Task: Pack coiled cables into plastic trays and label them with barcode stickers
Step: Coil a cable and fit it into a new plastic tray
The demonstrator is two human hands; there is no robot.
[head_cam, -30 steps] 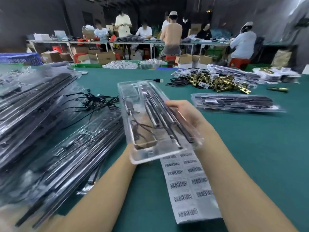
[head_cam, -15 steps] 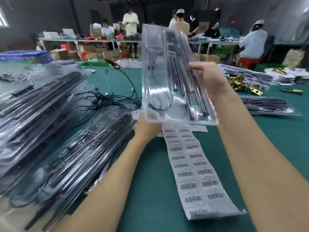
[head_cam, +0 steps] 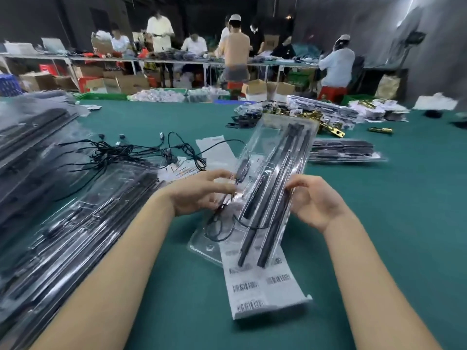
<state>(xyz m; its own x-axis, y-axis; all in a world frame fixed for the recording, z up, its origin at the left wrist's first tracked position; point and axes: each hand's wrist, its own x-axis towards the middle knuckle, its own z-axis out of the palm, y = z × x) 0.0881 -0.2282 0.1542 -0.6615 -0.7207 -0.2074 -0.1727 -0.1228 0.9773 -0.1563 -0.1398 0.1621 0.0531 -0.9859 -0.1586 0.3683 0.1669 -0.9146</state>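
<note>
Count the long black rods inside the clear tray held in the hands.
2: both lie side by side along the tray's right half, left rod and right rod. More may be hidden.

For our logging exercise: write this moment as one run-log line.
left hand: pinches tray edge | right hand: holds tray | cable: coiled inside | sticker sheet: under tray

The clear plastic tray (head_cam: 271,178) lies on the barcode sticker strip (head_cam: 262,286), between both hands. Loose cables (head_cam: 121,152) lie behind-left; stacked trays (head_cam: 58,223) lie left.
</note>
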